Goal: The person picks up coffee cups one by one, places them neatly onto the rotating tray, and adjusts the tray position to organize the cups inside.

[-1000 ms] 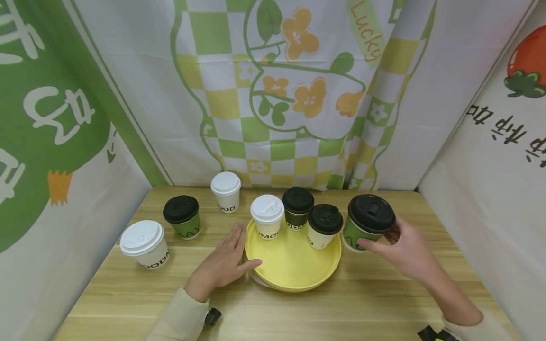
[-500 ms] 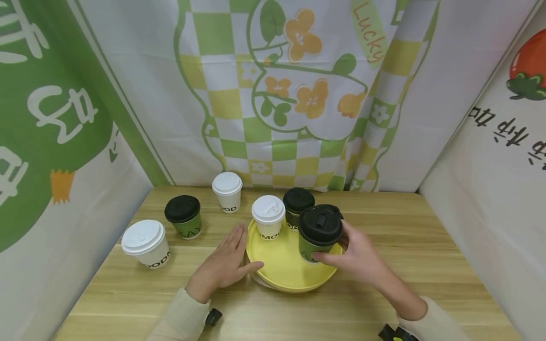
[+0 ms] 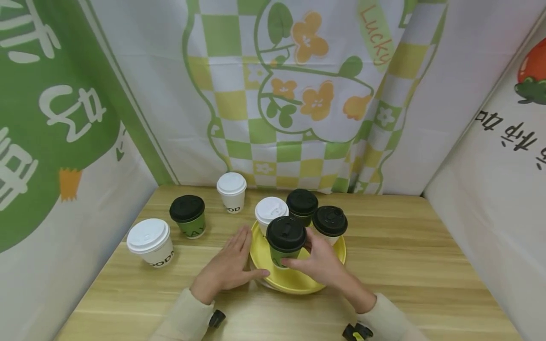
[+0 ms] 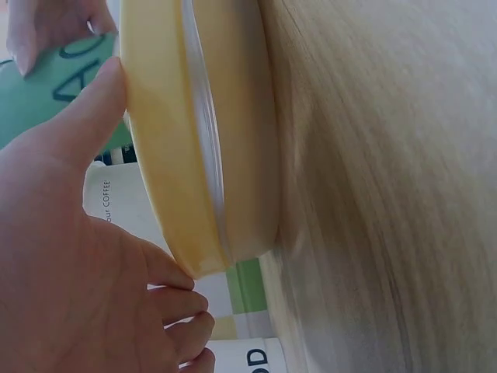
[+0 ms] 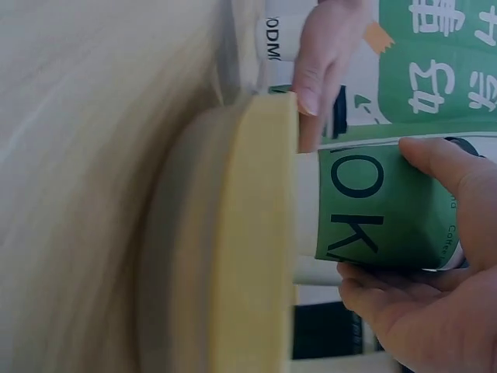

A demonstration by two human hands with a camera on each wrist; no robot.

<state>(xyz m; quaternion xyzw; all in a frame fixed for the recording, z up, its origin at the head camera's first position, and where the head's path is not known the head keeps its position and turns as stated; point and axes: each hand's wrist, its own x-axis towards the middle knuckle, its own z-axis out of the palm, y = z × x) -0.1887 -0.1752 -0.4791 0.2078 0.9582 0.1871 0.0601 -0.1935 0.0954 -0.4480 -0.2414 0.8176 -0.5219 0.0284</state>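
Observation:
My right hand (image 3: 322, 263) grips a green paper coffee cup (image 3: 286, 239) with a black lid, thumb on its near side. The cup is upright over the left part of a round yellow tray (image 3: 298, 288); the right wrist view shows its green sleeve (image 5: 388, 206) between thumb and fingers. With straight fingers, my left hand (image 3: 228, 263) rests against the tray's left edge, thumb at the rim (image 4: 155, 171). Also on the tray are a white-lidded cup (image 3: 271, 208), partly hidden by the held one, a dark cup (image 3: 302, 204) behind, and a black-lidded white cup (image 3: 330, 221) at right.
Left of the tray stand a large white cup (image 3: 150, 242), a green cup with a black lid (image 3: 188, 217) and a small white cup (image 3: 232, 192) farther back. Fabric walls, including a checked curtain (image 3: 262, 128) behind, enclose the wooden table (image 3: 405, 265).
My right hand has carried the green cup leftward, from beside the tray's right edge to over its left part, passing in front of the black-lidded white cup. The left hand stays at the rim.

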